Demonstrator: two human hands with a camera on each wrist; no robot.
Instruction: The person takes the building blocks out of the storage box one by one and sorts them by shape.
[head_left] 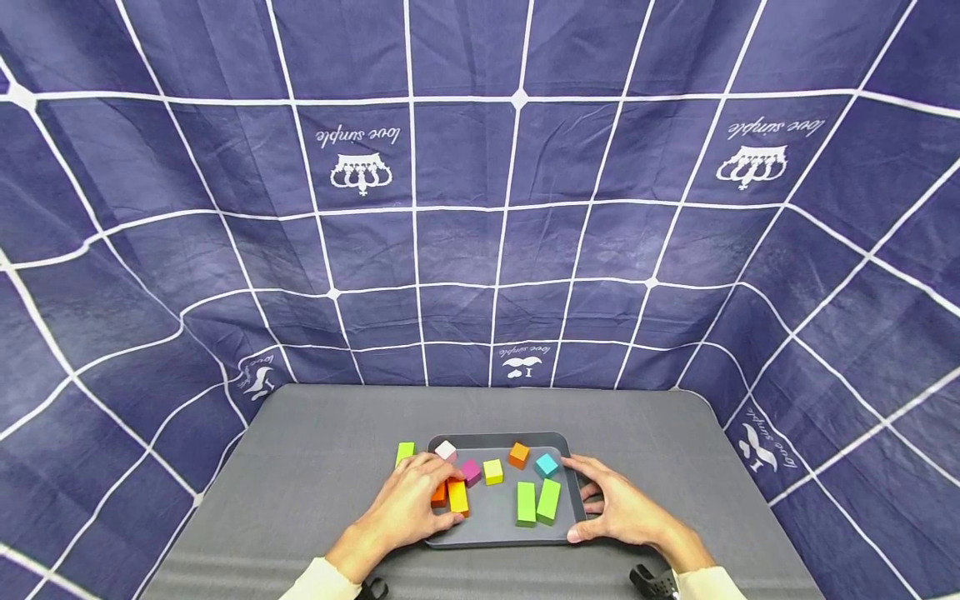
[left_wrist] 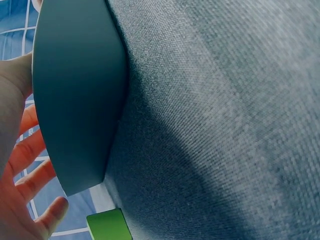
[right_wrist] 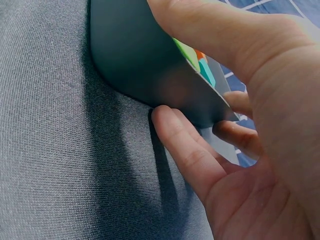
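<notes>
We hold the grey tray (head_left: 572, 487) between both hands on the table (head_left: 315, 467): our right hand (head_left: 622, 508) grips its right rim, our left hand (head_left: 408, 504) lies with relaxed fingers over its left edge.

Bare grey table (head_left: 315, 467) around tray (head_left: 501, 537); loose green block (head_left: 404, 452) by tray's far-left corner; cloth wall (head_left: 480, 250) behind

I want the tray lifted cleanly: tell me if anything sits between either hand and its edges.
Nothing visible does. The right hand already touches the tray at its right edge, and the left hand lies over the left rim. One green block sits outside, beside the far-left corner.
</notes>
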